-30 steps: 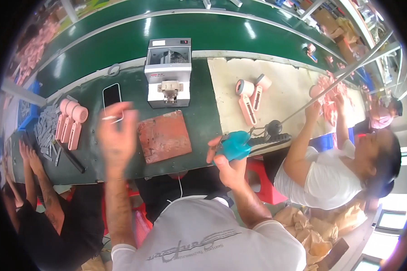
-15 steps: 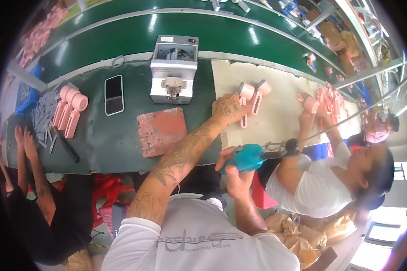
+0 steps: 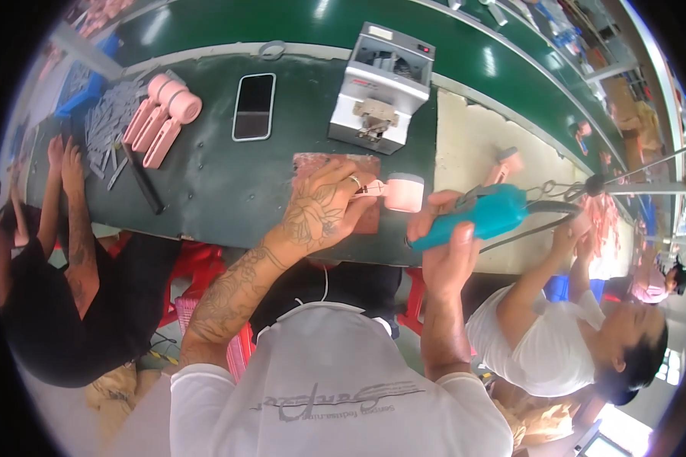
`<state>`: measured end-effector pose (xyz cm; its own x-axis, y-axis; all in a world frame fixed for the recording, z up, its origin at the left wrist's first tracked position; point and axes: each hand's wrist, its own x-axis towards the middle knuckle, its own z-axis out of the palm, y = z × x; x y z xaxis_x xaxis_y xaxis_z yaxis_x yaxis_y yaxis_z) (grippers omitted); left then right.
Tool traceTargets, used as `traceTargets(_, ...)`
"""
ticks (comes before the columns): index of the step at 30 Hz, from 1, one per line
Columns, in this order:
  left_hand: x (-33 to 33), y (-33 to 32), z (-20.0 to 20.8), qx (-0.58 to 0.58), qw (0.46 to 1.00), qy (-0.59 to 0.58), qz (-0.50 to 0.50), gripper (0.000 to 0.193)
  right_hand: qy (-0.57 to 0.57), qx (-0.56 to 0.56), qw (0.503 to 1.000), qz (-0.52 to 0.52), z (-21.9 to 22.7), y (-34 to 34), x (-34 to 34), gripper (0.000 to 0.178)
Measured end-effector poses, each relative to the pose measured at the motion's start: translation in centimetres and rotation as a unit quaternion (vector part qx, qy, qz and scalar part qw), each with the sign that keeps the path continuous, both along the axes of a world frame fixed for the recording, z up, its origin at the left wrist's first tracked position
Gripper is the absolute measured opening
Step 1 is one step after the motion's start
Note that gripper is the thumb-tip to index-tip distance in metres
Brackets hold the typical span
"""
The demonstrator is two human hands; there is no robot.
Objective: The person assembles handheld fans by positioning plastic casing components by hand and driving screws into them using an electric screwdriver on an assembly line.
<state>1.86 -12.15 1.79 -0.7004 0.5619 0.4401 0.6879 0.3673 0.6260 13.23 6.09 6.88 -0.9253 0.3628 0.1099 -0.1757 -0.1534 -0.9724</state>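
Observation:
My left hand [image 3: 324, 204] is closed around the slim handle of a pink hair-dryer-shaped housing [image 3: 404, 193], over a worn red pad [image 3: 368, 219]. The housing's round, grey-rimmed head points right. Its handle is partly hidden by my fingers. My right hand [image 3: 450, 255] grips a teal electric screwdriver [image 3: 476, 218], tilted with its lower end toward the left, just right of the housing. A cord and a hook run from the screwdriver to the right. Its bit does not show. Beyond the pad stands a grey-white screw feeder [image 3: 377, 87].
At left are several pink housings [image 3: 164, 114], loose grey strips [image 3: 113, 118], a black-handled tool [image 3: 143, 179] and a phone [image 3: 253, 107]. Another pink housing [image 3: 504, 164] rests on the beige sheet [image 3: 465, 137]. Co-workers sit on both sides; the right one's hands [image 3: 575, 240] are near pink parts.
My left hand has brought a pink housing from the beige sheet leftward to the red pad. My right hand has raised the screwdriver beside it. The whole view has shifted.

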Motion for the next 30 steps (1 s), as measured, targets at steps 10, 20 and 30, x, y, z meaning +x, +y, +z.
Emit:
traceTargets(10,-0.2,-1.8,-1.3,-0.026,1.000,-0.012,-0.003,0.031,0.134,0.039,0.990,-0.021,-0.8,-4.0,-7.7,0.080)
traceTargets(20,-0.2,-1.7,-1.7,-0.005,1.000,-0.011,0.001,0.028,0.113,0.053,0.992,-0.005,-1.4,-4.1,-8.1,0.074)
traceTargets(30,-0.6,-1.3,-1.4,0.024,0.998,-0.049,-0.024,0.032,0.120,0.078,0.990,0.005,-1.4,-3.9,-8.1,0.078)
